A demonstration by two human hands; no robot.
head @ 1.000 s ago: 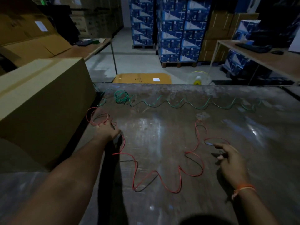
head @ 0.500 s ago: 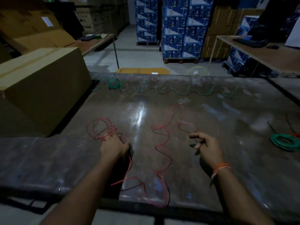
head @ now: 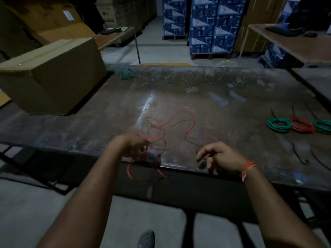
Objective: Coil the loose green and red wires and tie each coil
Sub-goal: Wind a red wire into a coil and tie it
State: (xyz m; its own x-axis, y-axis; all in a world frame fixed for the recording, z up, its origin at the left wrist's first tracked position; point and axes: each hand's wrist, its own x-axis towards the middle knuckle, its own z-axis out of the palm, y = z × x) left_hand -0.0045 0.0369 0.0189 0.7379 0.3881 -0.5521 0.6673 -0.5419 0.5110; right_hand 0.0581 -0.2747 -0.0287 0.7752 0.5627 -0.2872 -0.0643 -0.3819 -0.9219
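The red wire (head: 176,122) lay in loose open loops at the centre of the frame, on the near half of the table (head: 232,108), with several strands gathered at the left hand (head: 133,144) and two ends hanging over the near table edge below it. It was judged thin, light and springy: soft enough to bend into rings, yet inclined to spring open and snag on itself where the loops crossed. The best hold was judged to be at the gathered bundle, with the free run fed through the other fingers, and a tie placed where the turns overlapped.

The left grip was curled round the gathered red loops. The right hand (head: 219,156), lower right of centre, had its fingers bent toward a red strand; whether it pinched that strand could not be told, owing to blur and poor light.

The green wire (head: 193,81) stretched in a wavy line along the far table edge at upper centre, a small tangle at its left end. It was well apart from both hands and untouched.

Finished green and red coils (head: 293,125) sat side by side at the right edge of the frame, the rightmost cut off. Dark strands near them were too dim to identify. A cardboard box (head: 53,74) stood at upper left. Motion blur softened the wire near both hands.
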